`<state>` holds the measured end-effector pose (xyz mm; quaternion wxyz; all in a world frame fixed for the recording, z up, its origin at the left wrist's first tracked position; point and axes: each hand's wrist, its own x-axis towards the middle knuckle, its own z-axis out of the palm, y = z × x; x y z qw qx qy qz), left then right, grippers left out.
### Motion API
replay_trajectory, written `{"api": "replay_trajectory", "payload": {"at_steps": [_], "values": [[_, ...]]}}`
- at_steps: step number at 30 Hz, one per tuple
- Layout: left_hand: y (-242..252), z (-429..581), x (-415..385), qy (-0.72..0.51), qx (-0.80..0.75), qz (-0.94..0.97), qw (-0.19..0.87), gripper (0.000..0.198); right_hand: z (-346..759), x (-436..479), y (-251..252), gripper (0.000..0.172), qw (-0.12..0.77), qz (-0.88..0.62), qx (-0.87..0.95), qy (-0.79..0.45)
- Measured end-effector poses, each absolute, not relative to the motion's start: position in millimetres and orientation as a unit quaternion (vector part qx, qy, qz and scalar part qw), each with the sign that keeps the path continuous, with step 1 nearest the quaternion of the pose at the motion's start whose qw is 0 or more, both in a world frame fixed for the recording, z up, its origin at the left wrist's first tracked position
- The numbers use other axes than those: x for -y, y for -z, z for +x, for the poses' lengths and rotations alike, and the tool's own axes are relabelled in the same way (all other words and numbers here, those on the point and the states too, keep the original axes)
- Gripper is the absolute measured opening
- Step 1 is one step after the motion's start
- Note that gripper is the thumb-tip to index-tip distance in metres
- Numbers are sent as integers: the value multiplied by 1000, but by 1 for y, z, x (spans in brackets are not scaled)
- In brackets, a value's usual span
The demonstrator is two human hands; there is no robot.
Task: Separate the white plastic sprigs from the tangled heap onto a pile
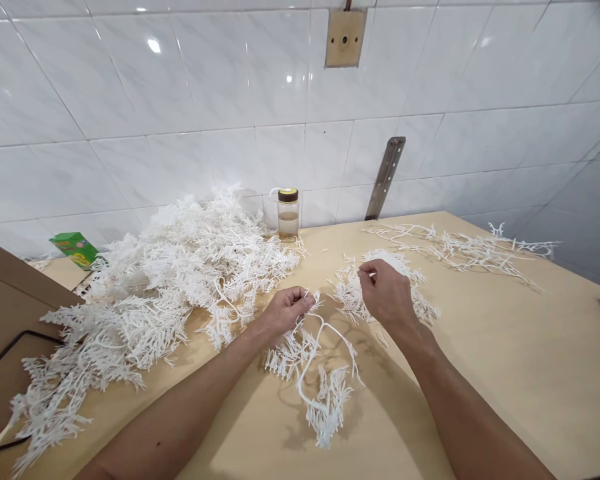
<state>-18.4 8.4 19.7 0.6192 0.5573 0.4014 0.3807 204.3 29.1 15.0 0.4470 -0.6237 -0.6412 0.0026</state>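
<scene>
My left hand (291, 308) is closed in a pinch on a white plastic branch (305, 377) with feathery tips. Its stem forks and curves below my fingers, and part of its side is bare. To the right, my right hand (387, 288) is closed with thumb and forefinger together, apart from the branch. Whatever its fingertips hold, if anything, is too small to make out. It hovers over a heap of small white sprigs (353, 293), hiding part of it. A large pile of similar feathery branches (180, 267) spreads on the left.
Thin stripped branches (460, 250) lie at the back right of the table (520, 373). A bottle (288, 215) with a dark lid stands near the tiled wall. A green box (74, 248) and a cardboard box (15, 333) are at the left. A metal bracket (384, 180) leans against the wall.
</scene>
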Motion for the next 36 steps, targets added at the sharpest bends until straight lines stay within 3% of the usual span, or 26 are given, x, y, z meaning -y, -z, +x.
{"api": "replay_trajectory", "payload": {"at_steps": [3,8,15,23,32,36], "values": [[-19,-18,-10,-391,-400,553,618,45,199,-23,-21,24,465,-596,650,-77],[-20,-18,-10,-380,-406,530,640,43,170,-7,-26,34,393,-511,714,-273],[-17,-18,-12,-365,-402,518,661,42,168,-8,-24,23,382,-478,720,-327],[-12,-15,-12,-403,-405,534,623,47,167,-6,-27,28,355,-536,664,-382],[-2,-13,-13,-398,-422,571,581,44,157,-2,-25,14,330,-538,745,-217],[-2,-15,-11,-392,-424,586,568,42,158,-10,-17,14,320,-593,733,-89]]}}
